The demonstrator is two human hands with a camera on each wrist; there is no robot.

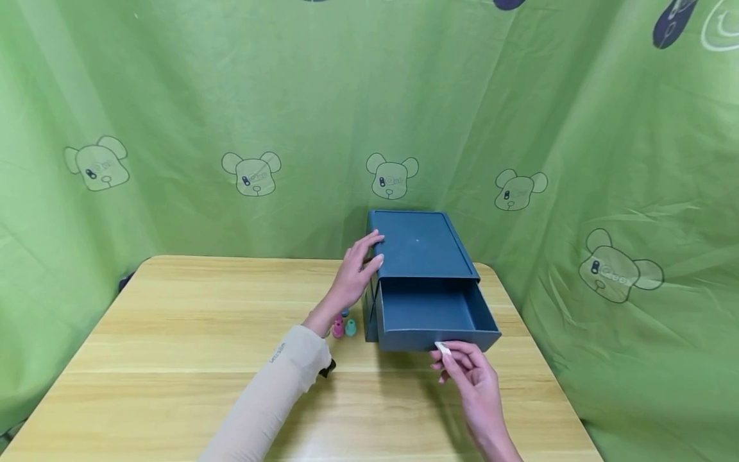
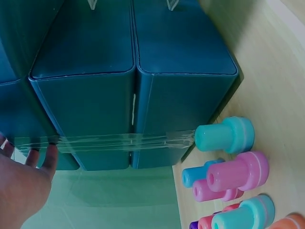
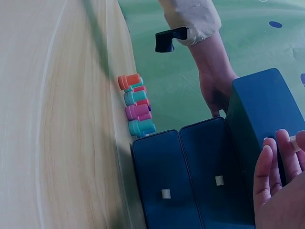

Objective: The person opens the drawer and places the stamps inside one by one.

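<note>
A dark blue drawer unit (image 1: 421,244) stands at the right of the table, its top drawer (image 1: 404,340) pulled out and bare inside. My right hand (image 1: 475,385) pinches the small white pull tab (image 1: 443,348) on that drawer's front between thumb and index finger; the other fingers lie loosely bent. My left hand (image 1: 351,276) rests against the unit's left side, fingertips at its top edge, thumb spread apart. In the left wrist view, clear tape (image 2: 119,142) runs along the unit's side by the left fingers. Two lower drawers (image 3: 159,167) stay closed, each with a white tab (image 3: 166,193).
Several small colored bottle-shaped pieces, among them a teal one (image 2: 226,135) and a pink one (image 2: 240,171), stand on the wooden table (image 1: 190,321) left of the unit. A green curtain (image 1: 312,128) hangs behind and at both sides.
</note>
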